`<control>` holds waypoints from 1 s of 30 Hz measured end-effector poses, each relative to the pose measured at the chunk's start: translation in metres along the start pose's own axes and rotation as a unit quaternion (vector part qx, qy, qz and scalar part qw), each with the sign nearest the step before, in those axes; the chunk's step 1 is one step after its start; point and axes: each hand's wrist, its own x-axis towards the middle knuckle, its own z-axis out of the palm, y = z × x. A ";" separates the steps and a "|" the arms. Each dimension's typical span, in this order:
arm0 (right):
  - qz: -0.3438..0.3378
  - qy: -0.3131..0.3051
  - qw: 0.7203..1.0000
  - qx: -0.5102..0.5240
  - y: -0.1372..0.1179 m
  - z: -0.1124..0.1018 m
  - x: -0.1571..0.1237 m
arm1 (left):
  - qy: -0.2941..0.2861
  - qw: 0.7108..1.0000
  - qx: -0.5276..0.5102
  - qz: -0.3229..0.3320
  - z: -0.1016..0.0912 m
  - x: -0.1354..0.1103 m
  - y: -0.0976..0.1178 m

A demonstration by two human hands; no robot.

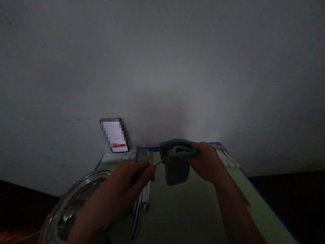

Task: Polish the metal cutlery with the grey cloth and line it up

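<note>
Fingers pinched, my left hand grips a thin metal utensil that points toward the cloth. Its far end is hidden by the cloth, so I cannot tell its kind. My right hand is closed on a folded grey-green cloth, which wraps about the utensil's end and hangs down over the table. Beneath and beside my left hand, several pieces of metal cutlery lie lengthwise on the table, partly covered by the hand.
A shiny metal bowl stands at the left, partly behind my forearm. A lit phone leans near the wall on a white object. White-handled utensils and a thin brown stick lie along the right of the blue-edged table.
</note>
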 end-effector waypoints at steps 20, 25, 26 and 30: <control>0.116 0.177 0.862 0.461 0.011 0.053 0.011 | 0.035 0.999 -0.013 -0.040 0.013 0.010 -0.003; 0.124 0.217 0.874 0.417 0.013 0.046 0.011 | 0.039 0.999 -0.001 -0.036 0.013 0.009 0.001; 0.130 0.238 0.861 0.431 0.012 0.047 0.011 | 0.039 0.999 0.004 -0.033 0.015 0.011 0.003; 0.155 0.295 0.812 0.479 0.007 0.053 0.014 | 0.034 0.999 0.005 -0.009 0.023 0.016 0.008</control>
